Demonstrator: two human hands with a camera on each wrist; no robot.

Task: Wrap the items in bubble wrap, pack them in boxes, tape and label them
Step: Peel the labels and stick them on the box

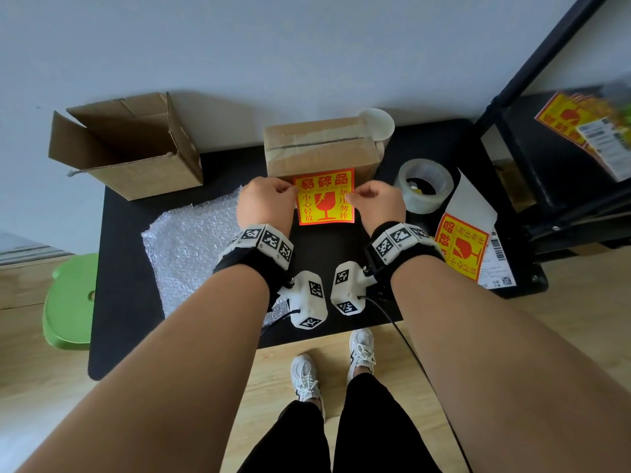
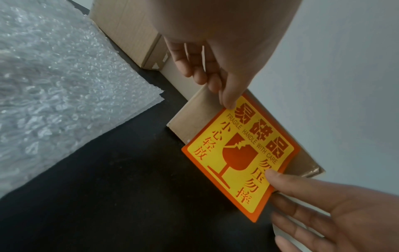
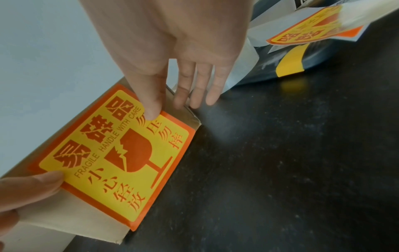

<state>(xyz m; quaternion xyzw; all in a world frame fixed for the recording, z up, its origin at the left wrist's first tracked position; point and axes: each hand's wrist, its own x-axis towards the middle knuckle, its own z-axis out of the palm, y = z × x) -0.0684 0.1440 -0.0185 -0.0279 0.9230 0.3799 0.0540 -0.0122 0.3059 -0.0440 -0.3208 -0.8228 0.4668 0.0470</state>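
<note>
Left hand (image 1: 264,203) and right hand (image 1: 377,203) each pinched a top corner of the fragile label (image 1: 324,197), thumbs on its face, held against the near side of the taped box (image 1: 319,148) on the worktop (image 1: 136,216). Best handling, I'd judge — keep it square and taut, press from the top edge down so it doesn't wrinkle or overhang.

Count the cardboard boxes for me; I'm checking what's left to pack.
2. A taped box stands at the table's middle, the fragile label held against its near side. An open box sits at the table's far left.
</note>
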